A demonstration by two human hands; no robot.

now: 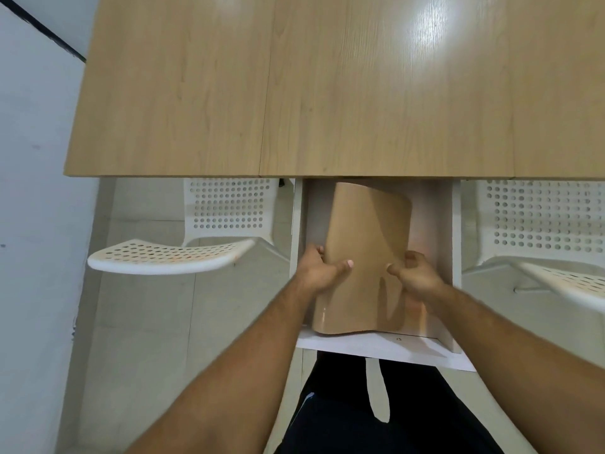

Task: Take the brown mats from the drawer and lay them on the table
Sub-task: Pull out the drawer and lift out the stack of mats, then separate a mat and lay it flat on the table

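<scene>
A white drawer (376,347) is pulled out from under the wooden table (327,93), just below its near edge. Inside it, the brown mats (366,231) are bent upward into a curve, lifted off the drawer floor. My left hand (322,267) grips the mats' left edge, thumb on top. My right hand (414,271) pinches them near the right edge. How many mats are in the bundle cannot be told.
A white perforated chair (226,221) stands left of the drawer, and a second one (540,224) stands to its right. A grey wall runs along the left. My dark-clothed legs are below the drawer front.
</scene>
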